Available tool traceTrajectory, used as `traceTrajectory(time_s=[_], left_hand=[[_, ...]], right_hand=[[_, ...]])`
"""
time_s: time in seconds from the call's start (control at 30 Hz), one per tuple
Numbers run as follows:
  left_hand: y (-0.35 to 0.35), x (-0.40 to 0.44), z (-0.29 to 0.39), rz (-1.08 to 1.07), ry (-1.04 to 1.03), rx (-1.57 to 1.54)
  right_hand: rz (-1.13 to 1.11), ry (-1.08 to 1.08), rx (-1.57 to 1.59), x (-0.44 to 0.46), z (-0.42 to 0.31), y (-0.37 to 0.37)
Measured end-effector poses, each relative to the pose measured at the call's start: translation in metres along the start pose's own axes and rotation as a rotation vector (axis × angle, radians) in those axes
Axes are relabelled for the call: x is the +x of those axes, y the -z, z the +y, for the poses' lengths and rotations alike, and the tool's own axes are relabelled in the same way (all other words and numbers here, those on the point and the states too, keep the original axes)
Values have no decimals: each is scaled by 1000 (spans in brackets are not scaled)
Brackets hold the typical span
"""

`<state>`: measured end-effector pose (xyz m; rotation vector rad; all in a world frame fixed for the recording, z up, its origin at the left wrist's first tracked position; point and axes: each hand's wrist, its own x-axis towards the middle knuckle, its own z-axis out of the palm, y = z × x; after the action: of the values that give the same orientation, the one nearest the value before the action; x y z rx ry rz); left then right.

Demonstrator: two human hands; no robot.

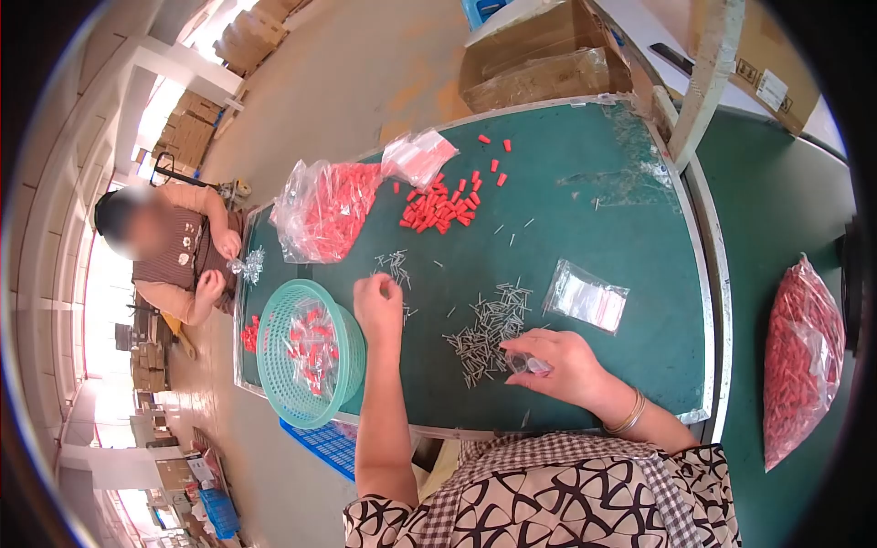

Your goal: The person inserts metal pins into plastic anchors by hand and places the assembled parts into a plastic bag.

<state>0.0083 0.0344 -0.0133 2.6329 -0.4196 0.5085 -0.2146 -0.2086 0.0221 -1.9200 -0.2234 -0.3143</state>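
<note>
My right hand point(568, 367) holds a small clear plastic bag point(528, 363) between thumb and fingers, at the edge of a large pile of screws point(493, 321). My left hand point(378, 309) is closed with its fingers curled in, beside a smaller group of screws point(395, 266); whatever it may hold is hidden. A stack of flat clear zip bags point(586, 296) lies beyond my right hand. Farther back on the green table point(548, 228) is a heap of red plastic wall plugs or caps point(440, 208).
A green basket point(272, 358) with filled bags stands left of my left arm. A big bag of red pieces point(329, 212) and flat bags point(418, 157) lie behind. Across the left edge, a co-worker point(183, 242) handles clear bags. Another red-filled bag point(804, 361) lies right.
</note>
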Motion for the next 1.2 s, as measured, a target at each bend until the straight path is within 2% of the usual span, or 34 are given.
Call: traceTrajectory(time_s=[0.03, 0.07, 0.17, 0.27, 0.37, 0.57, 0.77, 1.03, 1.07, 1.17, 1.2], left_hand=[[-2, 5, 10, -38, 14, -80], [-10, 12, 16, -7, -114, -81], [-20, 31, 55, -52, -193, -197], [-45, 52, 64, -94, -316, -205], [-60, 57, 66, -159, -394, -46], [-58, 58, 64, -181, -406, 33], [-51, 78, 64, -395, -671, 211], [-41, 79, 63, -409, -847, 309], [-40, 76, 60, -410, -855, 331], [-32, 67, 65, -110, -730, 17], [-19, 56, 77, -208, -450, -243]], right_hand=[[-7, -8, -6, -1, 0, 0], [-16, -15, -12, -1, -1, 0], [-26, -20, -13, 1, -4, 3], [6, 9, -10, 1, -2, 4], [26, 29, -9, 2, 0, 6], [13, -20, -4, 1, -3, 7], [-4, -52, -12, 1, -1, 7], [52, -128, 72, 1, 0, 11], [50, -143, 87, 1, 0, 11], [71, -160, 77, 0, 1, 11], [86, -166, 66, -1, 2, 10]])
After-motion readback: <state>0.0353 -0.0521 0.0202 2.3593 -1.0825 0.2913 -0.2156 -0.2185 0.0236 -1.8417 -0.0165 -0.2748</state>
